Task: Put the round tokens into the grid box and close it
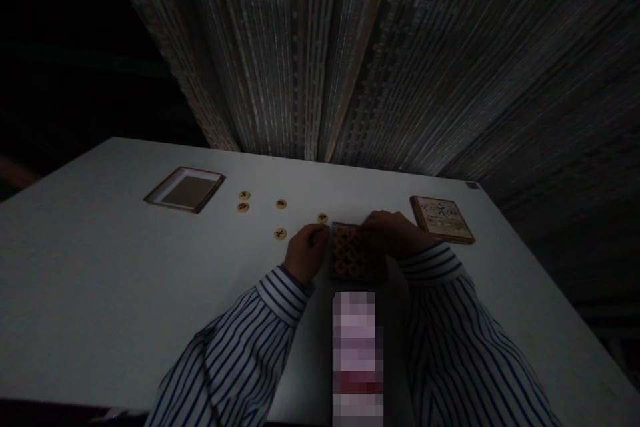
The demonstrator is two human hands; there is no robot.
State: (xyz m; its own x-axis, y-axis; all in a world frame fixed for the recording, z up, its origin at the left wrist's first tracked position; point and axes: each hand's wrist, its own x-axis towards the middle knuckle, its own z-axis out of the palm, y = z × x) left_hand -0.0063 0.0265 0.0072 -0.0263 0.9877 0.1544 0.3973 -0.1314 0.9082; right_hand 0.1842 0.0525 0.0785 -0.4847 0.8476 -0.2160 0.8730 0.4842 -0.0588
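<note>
A small tray [345, 275] full of round xiangqi pieces [355, 269] in rows lies on the table in front of me. My left hand [307, 250] is closed with its fingers curled, right beside the tray's left edge; what they hold, if anything, is hidden. Over the tray's right part, my right hand [393, 233] bends its fingers down towards the pieces. Its fingertips are in shadow, so I cannot make out what is in them. One loose xiangqi piece [323, 218] lies just beyond my left hand.
Several more loose pieces, among them one [281, 234] nearer me and one [244, 195] farther back, lie left on the white table [125, 293]. An open box part [185, 190] is at the far left, a printed box lid [443, 219] at right. A curtain [320, 53] hangs behind.
</note>
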